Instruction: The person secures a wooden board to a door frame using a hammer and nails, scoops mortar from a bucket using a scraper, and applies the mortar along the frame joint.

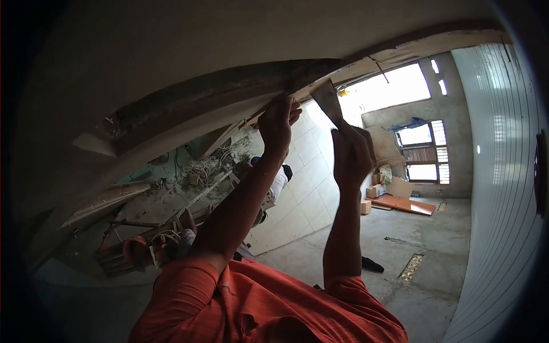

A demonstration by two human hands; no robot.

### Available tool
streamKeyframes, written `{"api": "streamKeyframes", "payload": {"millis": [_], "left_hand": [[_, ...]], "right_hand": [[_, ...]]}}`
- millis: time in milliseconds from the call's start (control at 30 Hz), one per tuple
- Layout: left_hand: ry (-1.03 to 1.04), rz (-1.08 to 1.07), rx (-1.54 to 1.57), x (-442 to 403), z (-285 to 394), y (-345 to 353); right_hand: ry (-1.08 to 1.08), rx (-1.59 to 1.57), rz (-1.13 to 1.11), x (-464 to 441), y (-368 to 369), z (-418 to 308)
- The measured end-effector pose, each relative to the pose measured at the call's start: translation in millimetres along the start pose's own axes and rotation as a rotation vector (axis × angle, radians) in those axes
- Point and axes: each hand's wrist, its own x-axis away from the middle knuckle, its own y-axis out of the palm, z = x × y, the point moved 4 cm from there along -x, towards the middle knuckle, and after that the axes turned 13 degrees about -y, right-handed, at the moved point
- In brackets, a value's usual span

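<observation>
Overhead, my right hand is closed around the handle of a putty knife. Its wide flat blade points up against the pale edge of the ceiling ledge. To the left, my left hand is raised to the same edge, with its fingers curled together at the underside. Whatever those fingers hold, if anything, is too dark to make out. A long dark recess runs along the ceiling beside my left hand.
Below on the left, a person in a white top is partly hidden behind my left arm. Tangled cables and debris lie near them. An orange board and cardboard boxes rest on the floor near the windows. White panelling lines the right side.
</observation>
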Motion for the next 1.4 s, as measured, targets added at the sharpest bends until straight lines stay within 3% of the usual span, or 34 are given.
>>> {"api": "streamKeyframes", "payload": {"millis": [67,200,367,467,533,567,700,867,1033,1167,1267,1400], "left_hand": [[0.003,0.001,0.020,1,-1,2],[0.027,0.006,-0.048,-2,2,-2],[0.012,0.008,-0.057,-1,3,-1],[0.010,0.001,-0.053,-1,2,-1],[0.036,0.015,-0.029,-1,0,-1],[0.032,0.015,-0.033,-2,-1,-2],[0.071,-0.027,-0.055,-10,-6,-10],[0.167,-0.012,-0.181,5,12,-3],[0.125,0.044,-0.193,18,21,3],[0.258,0.067,-0.327,0,6,-7],[0.142,-0.039,-0.102,-20,-16,-19],[0.154,0.041,-0.119,-17,-16,-13]], "right_hand": [[-0.171,0.121,0.037,-7,17,14],[-0.254,0.190,0.116,-12,42,41],[-0.108,0.260,0.068,31,14,46],[0.114,0.025,0.087,43,13,5],[0.424,-0.247,-0.044,52,27,-14],[0.450,-0.295,-0.066,42,34,-31],[0.261,-0.187,-0.028,25,55,-43],[0.230,-0.108,-0.081,11,62,-41],[0.164,-0.012,0.046,-4,62,-45],[0.161,-0.095,0.066,-4,65,-47],[0.259,-0.125,-0.025,2,61,-48],[0.366,-0.106,-0.131,0,59,-42]]}}
